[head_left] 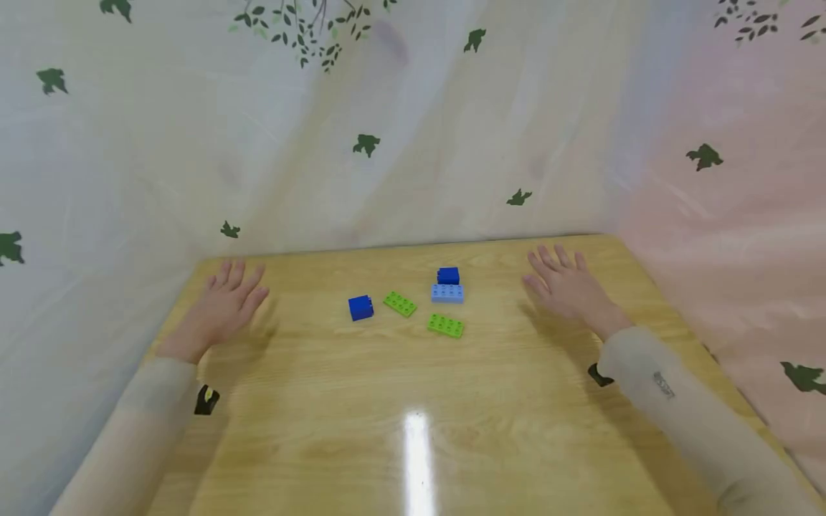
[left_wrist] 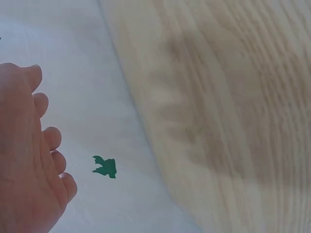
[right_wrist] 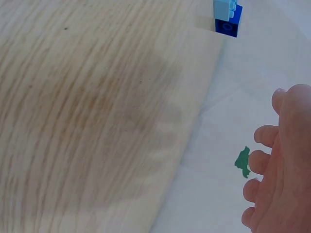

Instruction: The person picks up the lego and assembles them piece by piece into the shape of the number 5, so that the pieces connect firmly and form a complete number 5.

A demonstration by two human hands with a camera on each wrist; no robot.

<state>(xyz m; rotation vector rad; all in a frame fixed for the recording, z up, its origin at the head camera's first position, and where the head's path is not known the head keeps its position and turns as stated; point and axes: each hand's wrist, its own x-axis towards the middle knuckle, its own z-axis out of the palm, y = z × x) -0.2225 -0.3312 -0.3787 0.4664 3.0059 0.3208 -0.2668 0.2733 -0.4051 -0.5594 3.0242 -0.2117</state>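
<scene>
Both hands hover over a wooden table, palms down with fingers spread, holding nothing. My left hand (head_left: 222,308) is at the far left, well apart from the bricks. The right hand (head_left: 571,290) is at the far right; its shadow falls on the wood. Between them lie toy building bricks: a dark blue brick (head_left: 361,308) nearest the left hand, a green brick (head_left: 400,304), another green brick (head_left: 446,325), a light blue brick (head_left: 447,294) and a second dark blue brick (head_left: 448,275) just behind it. In the right wrist view, the light blue brick (right_wrist: 224,8) shows at the top edge.
The wooden table (head_left: 323,430) ends at a pale cloth backdrop (head_left: 426,179) printed with green leaf and bird shapes. The cloth also runs along both sides. A bright light reflection lies on the table's near middle. A black band piece (head_left: 206,400) shows by the left wrist.
</scene>
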